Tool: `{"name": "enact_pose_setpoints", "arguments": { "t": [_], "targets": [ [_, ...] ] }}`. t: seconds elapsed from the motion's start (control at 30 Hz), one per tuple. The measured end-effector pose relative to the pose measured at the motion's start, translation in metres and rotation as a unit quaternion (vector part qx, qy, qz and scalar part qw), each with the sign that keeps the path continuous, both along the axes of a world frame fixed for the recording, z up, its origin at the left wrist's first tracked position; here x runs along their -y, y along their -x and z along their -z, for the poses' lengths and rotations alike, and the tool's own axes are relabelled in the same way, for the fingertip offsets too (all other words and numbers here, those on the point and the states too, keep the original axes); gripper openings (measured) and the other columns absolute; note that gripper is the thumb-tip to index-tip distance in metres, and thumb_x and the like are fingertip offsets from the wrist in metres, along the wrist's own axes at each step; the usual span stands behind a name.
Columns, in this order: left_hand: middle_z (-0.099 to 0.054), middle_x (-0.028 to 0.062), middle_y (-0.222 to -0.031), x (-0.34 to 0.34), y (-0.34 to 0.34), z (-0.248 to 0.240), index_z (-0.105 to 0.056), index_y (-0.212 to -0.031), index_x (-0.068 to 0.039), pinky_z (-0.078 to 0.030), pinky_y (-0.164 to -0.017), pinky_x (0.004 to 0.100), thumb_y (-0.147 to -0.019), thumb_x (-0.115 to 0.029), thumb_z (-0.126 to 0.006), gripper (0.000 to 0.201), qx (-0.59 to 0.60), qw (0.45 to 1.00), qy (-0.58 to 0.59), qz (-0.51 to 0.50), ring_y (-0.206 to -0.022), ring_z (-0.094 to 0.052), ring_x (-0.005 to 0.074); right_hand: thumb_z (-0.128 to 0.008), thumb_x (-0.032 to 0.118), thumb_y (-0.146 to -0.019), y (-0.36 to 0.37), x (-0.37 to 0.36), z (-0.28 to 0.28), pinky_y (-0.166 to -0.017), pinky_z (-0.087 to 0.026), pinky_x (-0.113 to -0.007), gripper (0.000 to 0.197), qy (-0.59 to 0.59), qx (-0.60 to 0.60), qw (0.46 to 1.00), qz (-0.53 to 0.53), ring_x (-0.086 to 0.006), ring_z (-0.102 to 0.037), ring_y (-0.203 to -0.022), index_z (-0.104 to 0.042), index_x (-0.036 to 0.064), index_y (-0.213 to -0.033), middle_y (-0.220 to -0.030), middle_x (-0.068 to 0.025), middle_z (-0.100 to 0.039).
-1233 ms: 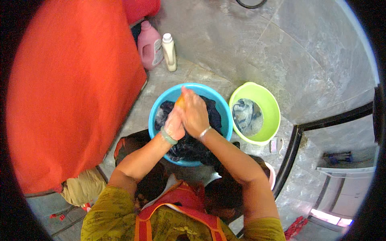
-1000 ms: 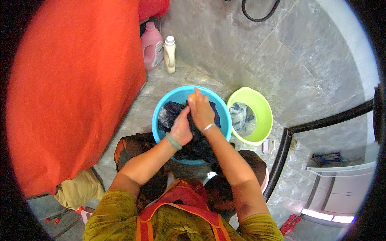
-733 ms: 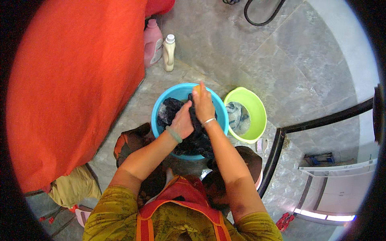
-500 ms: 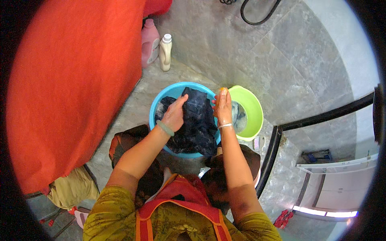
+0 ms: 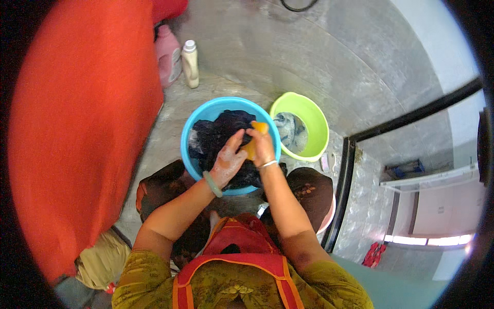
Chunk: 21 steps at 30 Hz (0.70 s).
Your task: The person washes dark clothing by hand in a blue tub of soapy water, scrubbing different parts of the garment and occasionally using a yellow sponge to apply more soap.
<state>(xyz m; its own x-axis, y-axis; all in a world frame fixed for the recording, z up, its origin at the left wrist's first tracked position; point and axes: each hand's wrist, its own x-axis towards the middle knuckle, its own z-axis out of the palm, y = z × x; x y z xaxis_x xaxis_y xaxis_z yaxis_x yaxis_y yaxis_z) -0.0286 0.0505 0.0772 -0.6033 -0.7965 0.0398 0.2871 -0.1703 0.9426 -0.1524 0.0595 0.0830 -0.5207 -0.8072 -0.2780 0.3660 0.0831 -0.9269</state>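
A blue basin [image 5: 191, 123] holds dark wet clothes [image 5: 226, 123] with some suds on them. Over the clothes, my right hand [image 5: 263, 148] is closed around a yellow-orange bar of soap [image 5: 260, 126], which shows above and below the fingers. My left hand [image 5: 228, 162], soapy and with a pale green bangle at the wrist, lies close beside it. Its fingers are stretched toward the bar; whether they touch it I cannot tell. Both hands hide part of the cloth beneath.
A lime green basin [image 5: 320, 121] with sudsy cloth [image 5: 290, 129] in water stands at the right, against the blue one. Behind are a pink jug [image 5: 168, 59] and a cream bottle [image 5: 190, 67]. Red fabric [image 5: 92, 118] hangs along the left; a black-edged frame [image 5: 347, 180] runs at right.
My right hand has moved left and down over the blue basin with the soap. The left hand has shifted lower, off the raised dark cloth, which now lies bunched. The view has shifted slightly.
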Motion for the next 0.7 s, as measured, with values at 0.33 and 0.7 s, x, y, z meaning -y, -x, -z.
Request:
{"name": "enact_pose_setpoints", "arguments": {
  "t": [0.33,0.7],
  "targets": [
    [-0.047,0.0157,-0.117,0.007,0.005,0.018,-0.042,-0.118,0.001,-0.032,-0.097,0.0368,-0.086,-0.044,-0.044,0.055,-0.27,0.85,-0.436,0.12,-0.103,-0.05,0.0249,-0.053,0.021,-0.076,-0.022,-0.011,-0.052,-0.064,-0.049,-0.042,0.018,0.127,0.416,0.9,0.02,-0.0292,-0.058,-0.072,-0.051,0.0069,-0.088,-0.083,-0.0122,-0.058],
    [-0.05,0.0129,-0.115,0.037,0.011,-0.02,-0.047,-0.114,-0.005,-0.038,-0.092,0.0388,-0.084,-0.025,-0.045,0.036,-0.179,0.887,-0.426,-0.003,-0.102,-0.051,0.0259,-0.061,0.023,-0.073,0.005,-0.051,-0.049,-0.073,-0.044,-0.036,0.048,0.035,-0.399,0.915,0.044,-0.0265,-0.053,-0.083,-0.041,0.0002,-0.111,-0.089,-0.0145,-0.052]
  ]
}}
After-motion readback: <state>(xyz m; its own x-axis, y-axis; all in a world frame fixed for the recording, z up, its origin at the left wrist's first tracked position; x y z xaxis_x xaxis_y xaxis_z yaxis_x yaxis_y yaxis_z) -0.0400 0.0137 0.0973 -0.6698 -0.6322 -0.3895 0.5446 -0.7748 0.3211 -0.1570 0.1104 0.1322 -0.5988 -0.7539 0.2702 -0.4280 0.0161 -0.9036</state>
